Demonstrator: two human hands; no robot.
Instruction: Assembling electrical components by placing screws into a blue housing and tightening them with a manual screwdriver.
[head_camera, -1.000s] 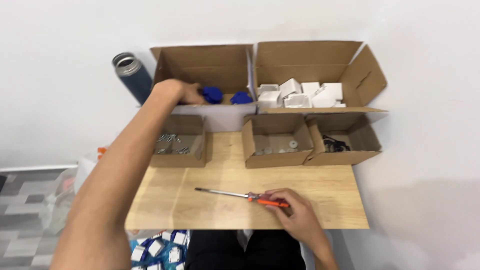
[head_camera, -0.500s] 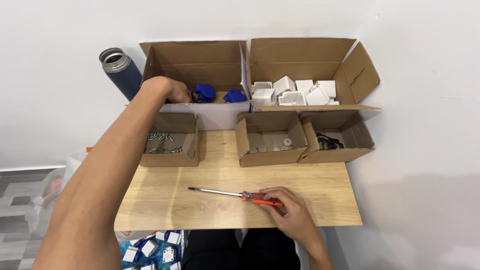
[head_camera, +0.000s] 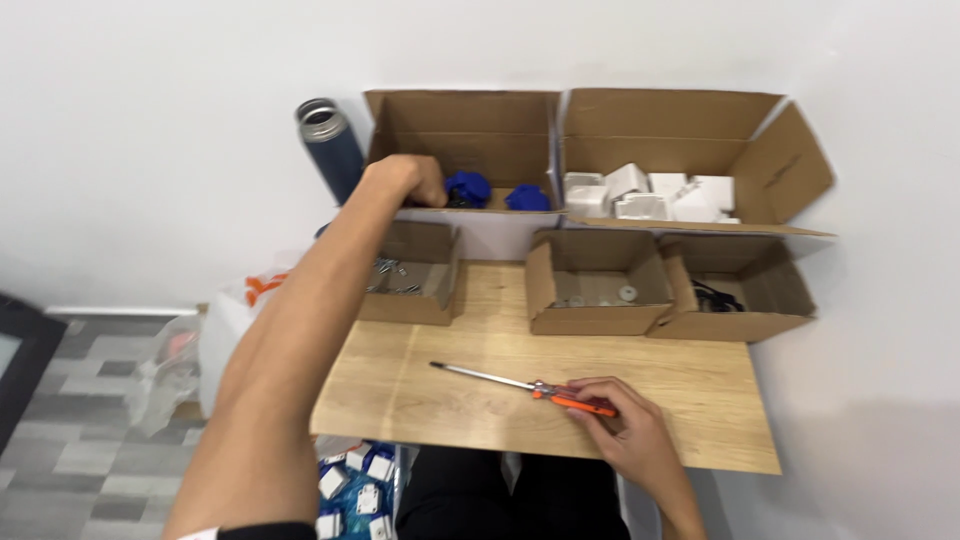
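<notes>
Cardboard box (head_camera: 462, 130) at 11 o'clock, holding blue parts (head_camera: 467, 187); left hand (head_camera: 405, 180) reaching in, fingers curled beside them, grip state impossible to tell. Right hand (head_camera: 628, 432) at 5 o'clock, grip pinching orange-handled screwdriver (head_camera: 520, 387) flat on the counter (head_camera: 450, 400). Risks, as judged: forearm brushing small box of screws (head_camera: 408, 272); elbow nudging dark bottle (head_camera: 332, 150) at 10 o'clock. Pale wood counter, white wall (head_camera: 150, 120), grey floor (head_camera: 90, 440).
</notes>
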